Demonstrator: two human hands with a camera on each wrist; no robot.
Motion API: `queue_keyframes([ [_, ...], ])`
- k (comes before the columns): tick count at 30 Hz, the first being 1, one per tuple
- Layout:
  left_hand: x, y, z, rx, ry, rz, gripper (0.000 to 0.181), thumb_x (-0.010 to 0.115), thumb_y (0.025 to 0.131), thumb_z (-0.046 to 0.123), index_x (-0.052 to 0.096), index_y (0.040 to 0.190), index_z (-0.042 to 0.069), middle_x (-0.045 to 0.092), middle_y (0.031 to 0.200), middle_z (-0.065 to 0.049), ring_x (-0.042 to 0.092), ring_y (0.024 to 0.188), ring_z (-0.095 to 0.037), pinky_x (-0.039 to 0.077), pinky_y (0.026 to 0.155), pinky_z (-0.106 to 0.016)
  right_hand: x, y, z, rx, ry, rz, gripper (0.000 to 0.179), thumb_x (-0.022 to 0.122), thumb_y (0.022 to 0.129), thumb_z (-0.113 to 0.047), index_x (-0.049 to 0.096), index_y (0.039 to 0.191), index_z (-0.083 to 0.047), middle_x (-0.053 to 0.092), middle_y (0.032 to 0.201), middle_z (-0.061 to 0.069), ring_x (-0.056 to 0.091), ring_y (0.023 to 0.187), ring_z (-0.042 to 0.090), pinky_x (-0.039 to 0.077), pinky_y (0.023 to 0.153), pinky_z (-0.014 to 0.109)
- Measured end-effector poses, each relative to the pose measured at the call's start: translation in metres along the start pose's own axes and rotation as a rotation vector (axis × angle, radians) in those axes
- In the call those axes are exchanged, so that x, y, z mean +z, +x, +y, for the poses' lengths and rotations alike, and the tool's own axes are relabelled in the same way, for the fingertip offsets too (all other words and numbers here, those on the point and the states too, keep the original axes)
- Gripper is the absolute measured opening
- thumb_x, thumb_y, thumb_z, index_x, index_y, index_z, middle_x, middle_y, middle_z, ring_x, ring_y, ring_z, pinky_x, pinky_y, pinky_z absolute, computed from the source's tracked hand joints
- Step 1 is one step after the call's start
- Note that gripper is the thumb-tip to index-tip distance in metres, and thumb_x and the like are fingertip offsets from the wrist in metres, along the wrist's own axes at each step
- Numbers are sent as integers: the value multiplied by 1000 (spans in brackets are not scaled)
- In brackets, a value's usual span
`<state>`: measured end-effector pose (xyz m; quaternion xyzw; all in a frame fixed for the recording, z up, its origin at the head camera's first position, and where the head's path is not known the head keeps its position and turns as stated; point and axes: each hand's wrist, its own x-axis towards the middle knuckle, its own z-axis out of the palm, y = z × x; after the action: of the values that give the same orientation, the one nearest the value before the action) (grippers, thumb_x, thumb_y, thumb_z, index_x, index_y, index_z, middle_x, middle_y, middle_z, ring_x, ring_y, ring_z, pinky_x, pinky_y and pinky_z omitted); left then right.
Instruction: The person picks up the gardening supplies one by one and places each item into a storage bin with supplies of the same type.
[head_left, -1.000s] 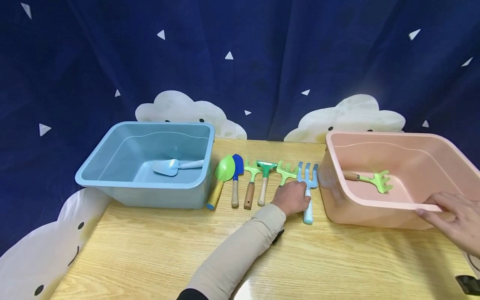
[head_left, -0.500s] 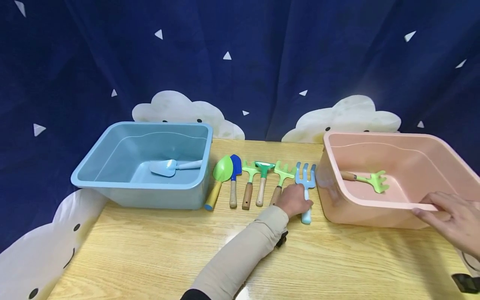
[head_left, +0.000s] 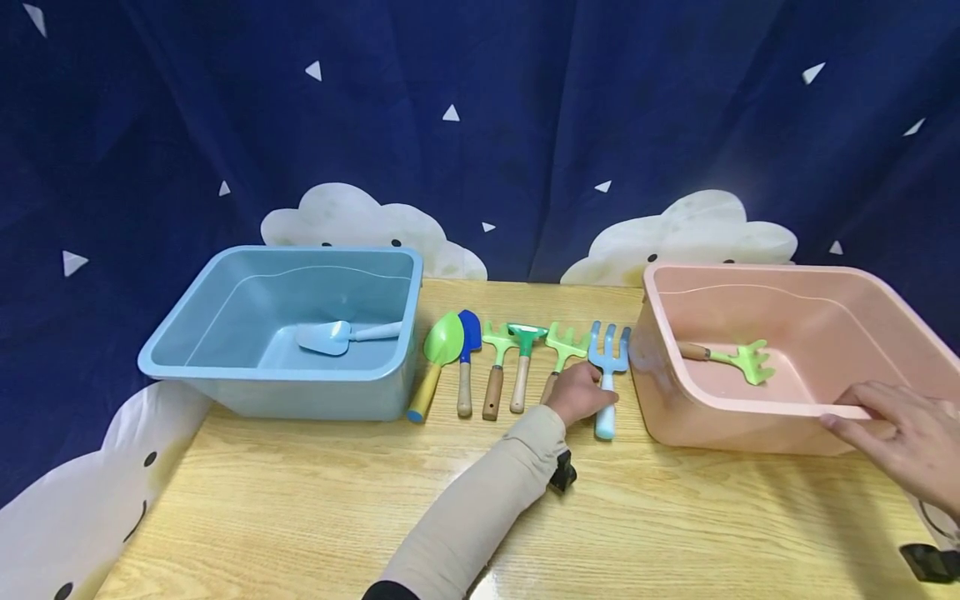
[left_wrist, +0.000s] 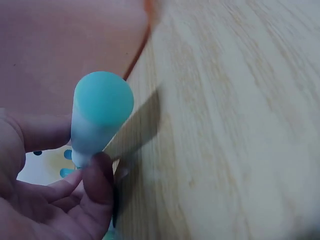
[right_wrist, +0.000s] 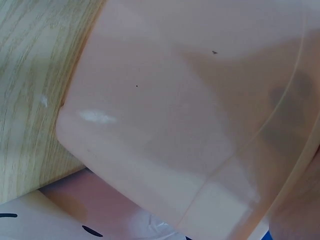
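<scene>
My left hand (head_left: 579, 393) pinches the pale blue handle of a hand fork (head_left: 610, 361) with blue tines. Close up in the left wrist view, thumb and fingers meet around the handle (left_wrist: 102, 100), whose turquoise end stands a little off the wood. At the right, my right hand (head_left: 903, 429) grips the near rim of a pink bin (head_left: 750, 407), thumb outside and fingers over the edge. Inside that bin lies a small green rake (head_left: 750, 362) with a wooden handle. The right wrist view shows mostly the bin's wall (right_wrist: 150, 115).
Left of the fork lie a green rake (head_left: 566, 343), a green-headed hoe-like tool (head_left: 523, 358), another green rake (head_left: 495, 375), a blue shovel (head_left: 467, 358) and a green trowel (head_left: 435, 358) with a yellow handle. A blue bin (head_left: 270, 373) holds a light blue trowel (head_left: 333, 336).
My left fingers have closed around the fork's handle, and its lower end has risen slightly. My right hand keeps its place on the pink rim. The head view has drifted a little.
</scene>
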<state>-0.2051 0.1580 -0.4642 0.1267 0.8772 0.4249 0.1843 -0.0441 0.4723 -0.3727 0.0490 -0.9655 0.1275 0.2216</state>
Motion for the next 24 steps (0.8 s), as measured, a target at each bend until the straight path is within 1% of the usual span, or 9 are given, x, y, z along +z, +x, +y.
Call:
queue_keyframes([
  [3,-2,-1,0,-29,-17,-17,38,78,83,27,71,114,6,71,113,-3,59,87,-12,46,76,-21,0,0,0,7,-7,-2,25,79,73,-19,59,72,-33,49,69,-30,35,62,-13,19,57,18],
  [6,-1,-2,0,-64,-89,-38,43,78,84,24,67,121,6,70,120,-5,62,91,-13,49,79,-23,1,0,0,5,0,4,25,79,73,-18,60,72,-33,49,69,-29,35,62,-15,19,57,18],
  [10,1,-3,-2,-107,-286,-104,48,76,85,13,59,129,2,67,119,-12,65,86,-18,56,76,-30,1,0,1,0,8,3,27,79,73,-17,59,72,-34,49,69,-30,35,63,-15,20,57,18],
  [11,1,-3,-3,-112,-344,-132,50,75,85,9,57,131,1,66,118,-14,66,87,-20,57,77,-32,0,0,1,0,5,1,27,79,73,-18,59,73,-35,49,69,-30,35,63,-15,20,58,17],
  [13,0,-2,-6,-111,-431,-182,55,74,84,3,52,135,0,64,118,-16,66,91,-22,57,82,-35,0,1,2,6,3,-5,27,80,74,-19,59,73,-35,49,70,-31,35,65,-16,21,59,16],
  [15,-1,-2,-9,-93,-495,-233,62,73,83,-1,48,139,0,64,119,-17,66,98,-24,56,89,-35,0,1,3,17,8,-7,26,80,75,-19,59,73,-35,48,70,-31,36,68,-17,23,60,15],
  [17,-3,-1,-12,-72,-525,-270,66,73,82,-3,45,142,1,64,120,-18,66,103,-25,54,93,-35,0,1,4,22,13,-4,25,79,74,-18,60,73,-33,48,70,-31,35,70,-19,23,60,14],
  [19,-4,-1,-15,-54,-529,-290,69,73,82,-3,43,144,2,65,121,-17,67,104,-25,54,93,-33,1,0,4,24,28,-1,24,79,74,-16,61,73,-32,48,69,-29,34,72,-20,24,61,13],
  [24,-5,-2,-19,-54,-548,-323,72,73,82,-5,41,147,2,66,119,-16,68,98,-23,56,86,-30,2,0,4,14,36,-4,25,77,74,-14,60,72,-32,47,69,-27,33,73,-20,23,61,11],
])
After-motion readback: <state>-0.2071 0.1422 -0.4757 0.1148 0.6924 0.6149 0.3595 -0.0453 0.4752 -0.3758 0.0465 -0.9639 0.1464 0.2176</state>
